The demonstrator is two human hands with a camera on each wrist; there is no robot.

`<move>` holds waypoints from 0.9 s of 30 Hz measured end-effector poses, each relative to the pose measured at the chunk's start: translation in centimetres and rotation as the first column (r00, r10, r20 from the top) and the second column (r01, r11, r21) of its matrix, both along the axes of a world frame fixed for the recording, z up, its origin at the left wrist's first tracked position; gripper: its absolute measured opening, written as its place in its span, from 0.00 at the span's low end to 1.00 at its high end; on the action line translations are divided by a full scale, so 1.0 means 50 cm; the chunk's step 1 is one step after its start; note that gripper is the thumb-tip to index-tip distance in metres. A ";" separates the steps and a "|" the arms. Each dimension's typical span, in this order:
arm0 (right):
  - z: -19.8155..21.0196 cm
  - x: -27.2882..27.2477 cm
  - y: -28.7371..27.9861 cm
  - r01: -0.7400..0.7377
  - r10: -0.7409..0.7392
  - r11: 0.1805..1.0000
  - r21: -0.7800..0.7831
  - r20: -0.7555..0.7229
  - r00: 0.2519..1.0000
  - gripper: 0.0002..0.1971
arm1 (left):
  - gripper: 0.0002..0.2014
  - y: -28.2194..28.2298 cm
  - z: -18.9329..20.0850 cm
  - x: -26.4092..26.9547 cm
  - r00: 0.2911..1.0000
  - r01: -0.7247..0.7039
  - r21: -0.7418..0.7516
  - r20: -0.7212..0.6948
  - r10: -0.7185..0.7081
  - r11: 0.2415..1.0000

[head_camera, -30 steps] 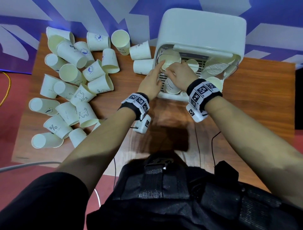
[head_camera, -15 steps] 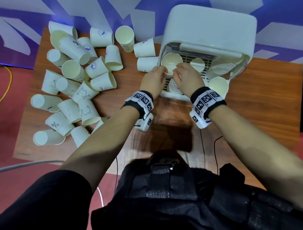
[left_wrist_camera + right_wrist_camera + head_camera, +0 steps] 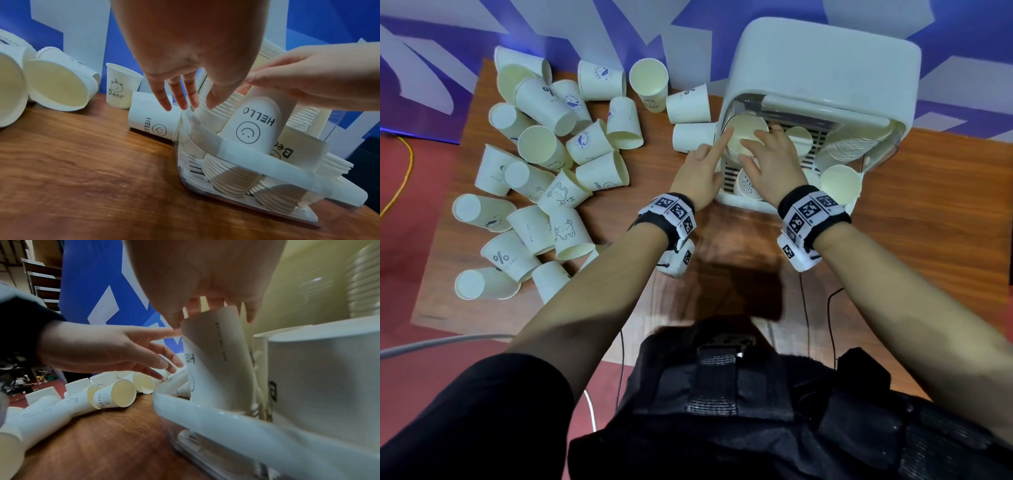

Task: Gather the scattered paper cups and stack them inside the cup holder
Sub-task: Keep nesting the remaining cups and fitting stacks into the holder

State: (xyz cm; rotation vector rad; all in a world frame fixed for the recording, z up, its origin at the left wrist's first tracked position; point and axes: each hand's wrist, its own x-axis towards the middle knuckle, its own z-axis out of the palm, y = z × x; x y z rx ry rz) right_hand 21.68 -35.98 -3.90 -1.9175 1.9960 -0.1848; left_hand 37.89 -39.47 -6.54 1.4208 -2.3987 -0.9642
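I had both hands at the mouth of the cup holder (image 3: 822, 68), the white box standing at the far right of the wooden table (image 3: 945, 192). My right hand (image 3: 774, 164) was curled over the rim of the "HELLO" cup (image 3: 252, 123), fingertips hooked at its top edge as it stood tilted behind the holder's clear front rail, on a stack of nested cups. My left hand (image 3: 700, 171) was spread, fingers straight, the index finger laid against the left side of that cup's rim, gripping nothing. From the left wrist view I could see ribbed columns of nested rims to either side of the cup, so the holder was already well filled. The scattered cups (image 3: 544, 192) lay in a loose heap on the left half of the table, most on their sides, a few upright near the wall, two just beside the holder's left wall. I judged these cups to be very light and thin-walled, quick to crush if squeezed at mid-body and apt to tip or roll at a nudge. The rolled rim looked the stiffest place, so I would take each by the rim, or lightly round the base, and seat it straight into a stack.
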 end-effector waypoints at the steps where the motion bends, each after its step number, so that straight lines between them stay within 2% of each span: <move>1: 0.001 0.001 0.009 0.007 -0.007 1.000 -0.020 0.006 1.000 0.22 | 0.38 0.001 0.001 0.003 1.000 -0.003 0.009 -0.019 0.003 1.000; 6: 0.014 0.029 0.045 -0.039 0.059 0.984 -0.171 0.111 0.992 0.17 | 0.35 0.015 0.017 0.026 0.994 -0.049 0.044 -0.095 0.053 0.998; 9: 0.031 0.061 0.055 -0.086 0.127 0.978 -0.192 0.208 0.970 0.16 | 0.29 0.023 0.026 0.058 0.994 -0.074 0.031 -0.078 0.076 0.997; 12: 0.050 0.102 0.060 -0.093 0.133 0.980 -0.173 0.234 0.963 0.17 | 0.26 0.029 0.033 0.106 0.995 -0.089 0.008 -0.044 0.089 0.996; 15: 0.062 0.148 0.061 -0.114 0.146 0.983 -0.145 0.234 0.961 0.17 | 0.26 0.032 0.041 0.161 0.991 -0.123 -0.006 -0.058 0.122 0.992; 19: 0.071 0.211 0.057 -0.136 0.137 0.990 -0.024 0.228 0.964 0.19 | 0.26 0.028 0.052 0.232 0.983 -0.163 0.032 -0.082 0.165 0.986; 27: 0.052 0.334 0.038 -0.163 0.121 0.974 0.157 0.247 0.961 0.22 | 0.27 0.002 0.072 0.369 0.955 -0.292 0.060 -0.028 0.294 0.955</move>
